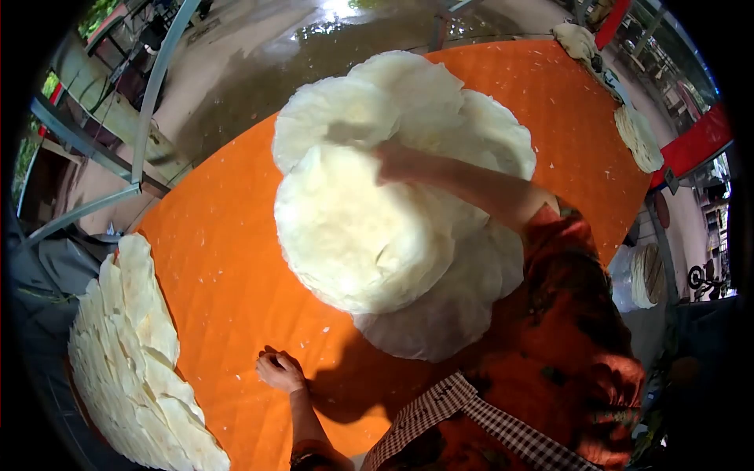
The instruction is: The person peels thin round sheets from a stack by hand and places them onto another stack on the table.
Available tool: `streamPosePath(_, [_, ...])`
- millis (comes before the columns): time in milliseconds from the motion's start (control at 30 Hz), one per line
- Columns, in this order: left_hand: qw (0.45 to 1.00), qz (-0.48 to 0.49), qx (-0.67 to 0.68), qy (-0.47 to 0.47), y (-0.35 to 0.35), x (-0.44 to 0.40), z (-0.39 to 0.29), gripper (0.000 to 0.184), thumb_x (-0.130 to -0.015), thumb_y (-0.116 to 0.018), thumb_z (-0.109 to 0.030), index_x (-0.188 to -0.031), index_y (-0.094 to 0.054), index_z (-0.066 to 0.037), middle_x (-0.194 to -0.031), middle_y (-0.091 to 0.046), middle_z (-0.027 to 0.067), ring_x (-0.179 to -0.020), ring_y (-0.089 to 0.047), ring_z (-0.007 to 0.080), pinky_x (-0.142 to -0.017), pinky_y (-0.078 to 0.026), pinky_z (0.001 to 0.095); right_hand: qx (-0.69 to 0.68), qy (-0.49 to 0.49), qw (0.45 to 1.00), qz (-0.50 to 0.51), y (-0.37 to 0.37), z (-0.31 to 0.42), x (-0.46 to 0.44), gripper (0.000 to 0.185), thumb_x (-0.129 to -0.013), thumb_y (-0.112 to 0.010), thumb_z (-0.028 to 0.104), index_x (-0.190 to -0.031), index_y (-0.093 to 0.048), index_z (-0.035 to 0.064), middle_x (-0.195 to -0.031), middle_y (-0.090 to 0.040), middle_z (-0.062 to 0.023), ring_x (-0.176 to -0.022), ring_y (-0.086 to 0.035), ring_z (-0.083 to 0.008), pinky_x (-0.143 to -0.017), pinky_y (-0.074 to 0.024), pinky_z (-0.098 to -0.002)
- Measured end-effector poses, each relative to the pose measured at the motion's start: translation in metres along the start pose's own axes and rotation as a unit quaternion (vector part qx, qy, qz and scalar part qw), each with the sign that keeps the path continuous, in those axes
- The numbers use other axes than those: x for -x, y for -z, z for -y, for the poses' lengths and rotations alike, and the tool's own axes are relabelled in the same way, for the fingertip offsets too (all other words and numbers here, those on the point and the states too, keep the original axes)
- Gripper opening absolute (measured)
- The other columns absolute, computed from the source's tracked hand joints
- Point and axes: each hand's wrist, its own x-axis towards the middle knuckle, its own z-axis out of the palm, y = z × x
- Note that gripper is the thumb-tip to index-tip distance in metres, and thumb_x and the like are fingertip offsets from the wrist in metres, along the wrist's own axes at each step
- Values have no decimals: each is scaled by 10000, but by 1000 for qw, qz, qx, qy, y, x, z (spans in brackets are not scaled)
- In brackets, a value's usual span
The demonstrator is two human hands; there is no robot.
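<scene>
Several thin, round, pale flatbreads overlap in a wide ring on the orange table. The uppermost flatbread (353, 235) lies nearest my body, slightly blurred along its right side. My right hand (399, 163) reaches across from the right and pinches the far edge of this flatbread; the fingertips are partly smeared. Beneath and beyond it, other flatbreads (416, 86) spread toward the far side. My left hand (280, 370) rests on the tabletop near its front edge, fingers curled in, holding nothing that I can see, apart from the breads.
The orange table (228, 267) carries scattered white crumbs. At the left edge leans a thick stack of flatbreads (133, 361). More thin breads (638, 140) lie at the far right edge. A metal frame (149, 102) stands beyond the table at left, above wet ground (259, 78).
</scene>
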Motion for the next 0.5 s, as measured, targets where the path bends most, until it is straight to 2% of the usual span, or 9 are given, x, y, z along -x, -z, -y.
streamPosePath(33, [1000, 5, 1, 3, 1, -1, -1, 224, -840, -540, -249, -843, -542, -25, -867, -491, 159, -852, -473, 363, -734, -391, 483, 47, -27, 998, 32, 11, 34, -13, 375, -576, -669, 28, -944, -666, -47, -883, -684, -157, -841, -642, -230, -775, -496, -341])
streamPosePath(100, [1000, 16, 2, 6, 2, -1, -1, 219, -840, -539, -241, -844, -538, -22, -866, -488, 160, -856, -472, 363, -735, -390, 482, -148, -8, 988, 29, 23, 60, -49, 338, -562, -715, 51, -892, -696, -23, -853, -694, -128, -802, -648, -212, -750, -498, -334])
streamPosePath(133, [1000, 20, 2, 10, 2, -1, -1, 216, -837, -538, -235, -847, -535, -19, -868, -488, 164, -858, -471, 365, -740, -388, 481, -170, 33, 983, 54, 46, 80, -61, 318, -574, -730, 96, -869, -709, -22, -830, -700, -122, -770, -651, -203, -735, -495, -324])
streamPosePath(200, [1000, 24, -2, 7, 4, -2, -4, 212, -838, -535, -229, -848, -534, -17, -867, -487, 168, -857, -471, 368, -743, -388, 482, -109, 68, 992, -13, 87, 98, -75, 317, -623, -726, 157, -882, -712, -25, -835, -703, -123, -771, -654, -189, -743, -490, -307])
streamPosePath(267, [1000, 23, -5, 9, 3, -2, -3, 213, -839, -532, -229, -849, -532, -16, -866, -486, 170, -855, -470, 370, -744, -388, 482, -119, 47, 991, -31, 119, 95, -88, 322, -665, -728, 111, -946, -691, -41, -896, -695, -139, -795, -658, -213, -761, -496, -326])
streamPosePath(367, [1000, 15, -3, 10, -3, 0, 3, 227, -844, -530, -244, -851, -530, -18, -865, -485, 169, -850, -469, 369, -739, -386, 482, -263, -24, 963, -59, 137, 30, -117, 375, -713, -734, 45, -1051, -639, -87, -987, -675, -174, -837, -664, -266, -785, -515, -370])
streamPosePath(433, [1000, 14, -5, 8, -6, 2, 8, 243, -851, -531, -263, -852, -528, -20, -864, -484, 163, -846, -468, 365, -734, -383, 481, -426, -133, 880, -163, 118, 13, -95, 402, -697, -749, 29, -1063, -620, -73, -963, -664, -154, -834, -654, -277, -812, -517, -379])
streamPosePath(467, [1000, 15, -4, 10, -5, 2, 7, 251, -855, -530, -272, -849, -527, -21, -862, -483, 160, -843, -467, 363, -732, -381, 480, -450, -197, 839, -235, 99, -18, -101, 402, -690, -762, 38, -1053, -621, -64, -900, -666, -142, -799, -646, -269, -759, -518, -378])
streamPosePath(500, [1000, 17, -3, 13, -3, 0, 4, 259, -858, -528, -282, -846, -525, -23, -860, -482, 157, -840, -466, 362, -730, -380, 478, -416, -246, 841, -243, 86, -51, -103, 401, -680, -762, 36, -1048, -630, -51, -880, -669, -139, -796, -645, -266, -738, -512, -386])
